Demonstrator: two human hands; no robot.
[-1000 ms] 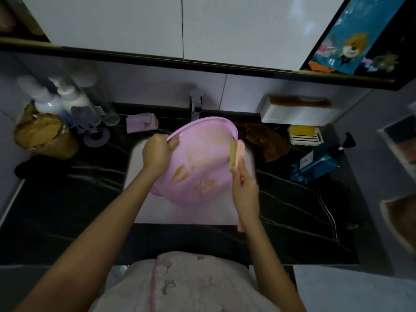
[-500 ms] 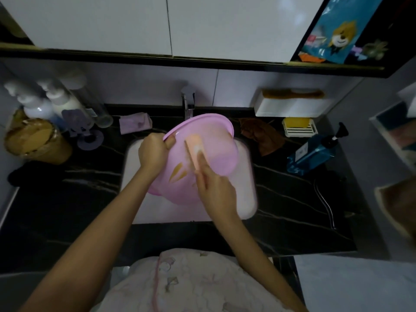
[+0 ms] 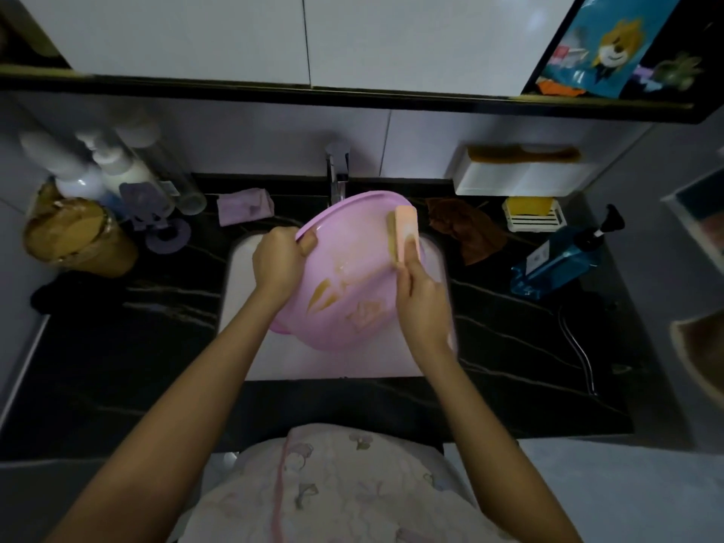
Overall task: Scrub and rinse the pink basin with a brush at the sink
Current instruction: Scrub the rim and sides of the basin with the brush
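Note:
The pink basin is tilted over the white sink, its open side toward me, with brownish marks on its inner bottom. My left hand grips the basin's left rim, thumb inside. My right hand holds a pink-backed brush with tan bristles against the inside of the basin's right wall, near the rim. The chrome tap stands just behind the basin; I see no water running.
The black marble counter surrounds the sink. On the left stand white pump bottles, a tan jar and a purple cloth. To the right lie a brown cloth, a soap dish and a blue pump bottle.
My right hand swept the brush from the right rim to the basin's middle, and it is now back at the right wall. My left hand kept its grip on the rim.

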